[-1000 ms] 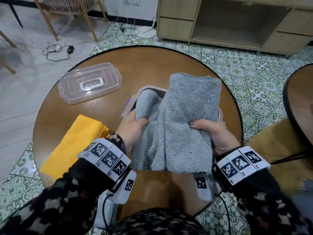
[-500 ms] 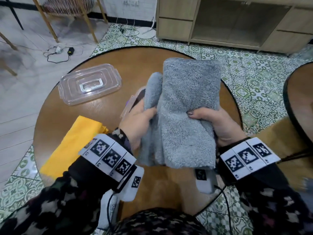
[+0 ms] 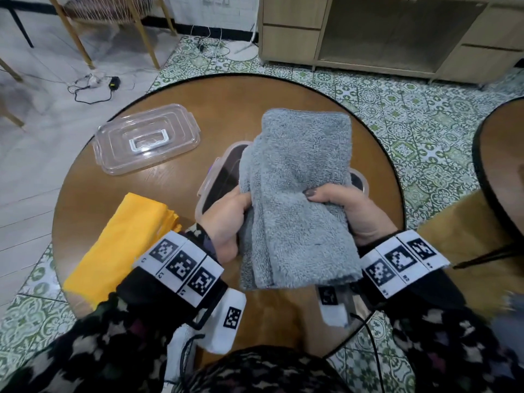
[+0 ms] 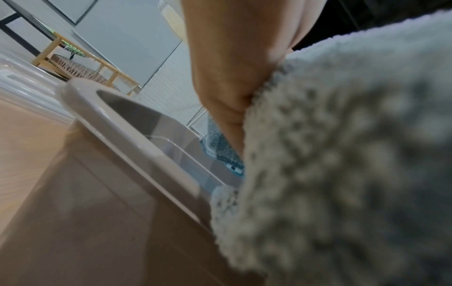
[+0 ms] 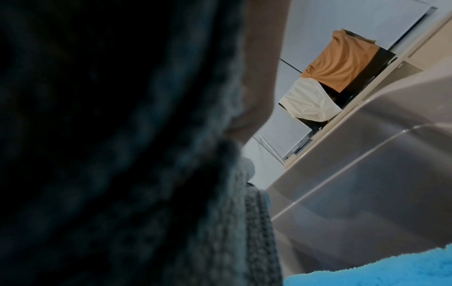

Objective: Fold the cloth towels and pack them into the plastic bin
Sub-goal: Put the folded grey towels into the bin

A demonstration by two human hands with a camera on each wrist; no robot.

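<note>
A folded grey towel (image 3: 297, 194) is held lengthwise over the clear plastic bin (image 3: 217, 171) in the middle of the round table. My left hand (image 3: 226, 219) grips its left edge and my right hand (image 3: 340, 205) grips its right edge, thumbs on top. The left wrist view shows the grey towel (image 4: 342, 154) close up beside the bin rim (image 4: 127, 135). In the right wrist view a blue towel (image 5: 367, 269) lies inside the bin, under the grey towel (image 5: 244, 222). A folded yellow towel (image 3: 122, 245) lies on the table to the left.
The bin's clear lid (image 3: 147, 137) lies on the round wooden table (image 3: 226, 103) at the back left. A second table edge (image 3: 504, 165) stands at the right. Chairs, cables and a wooden cabinet (image 3: 397, 32) are beyond, on the floor.
Both hands raised the grey towel out of the bin and drew its sides together into a narrower fold; it now sits lower, nearer the bin, than half a second ago.
</note>
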